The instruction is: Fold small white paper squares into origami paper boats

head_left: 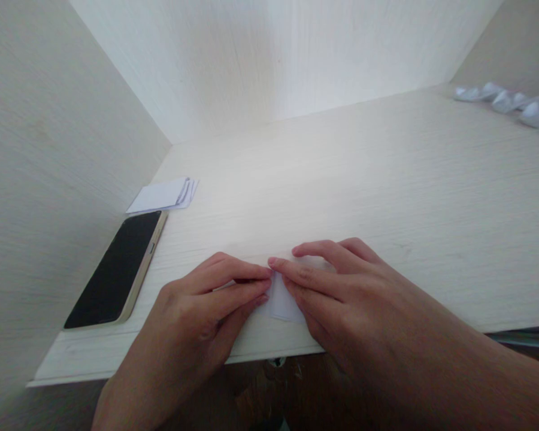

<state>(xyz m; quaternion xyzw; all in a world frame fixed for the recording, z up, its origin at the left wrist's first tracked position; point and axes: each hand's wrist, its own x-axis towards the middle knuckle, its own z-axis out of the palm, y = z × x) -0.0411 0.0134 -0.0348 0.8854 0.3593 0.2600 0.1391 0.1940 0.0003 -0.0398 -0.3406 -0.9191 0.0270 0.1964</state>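
Both hands rest on a small white folded paper point(282, 305) near the front edge of a pale wooden desk point(386, 197). My left hand point(206, 305) lies flat on the paper's left side, fingers held together and pointing right. My right hand point(332, 281) covers the paper's right side, fingers together and pointing left. The fingertips of the two hands meet over the paper's middle. Most of the paper is hidden under the fingers; only a small white patch shows between and below them.
A black-screened phone point(117, 269) lies face up at the desk's left, against the side panel. Behind it sits a small stack of white paper sheets point(164, 195). Several folded paper pieces point(507, 100) lie at the far right. Pale panels wall the desk at left and back.
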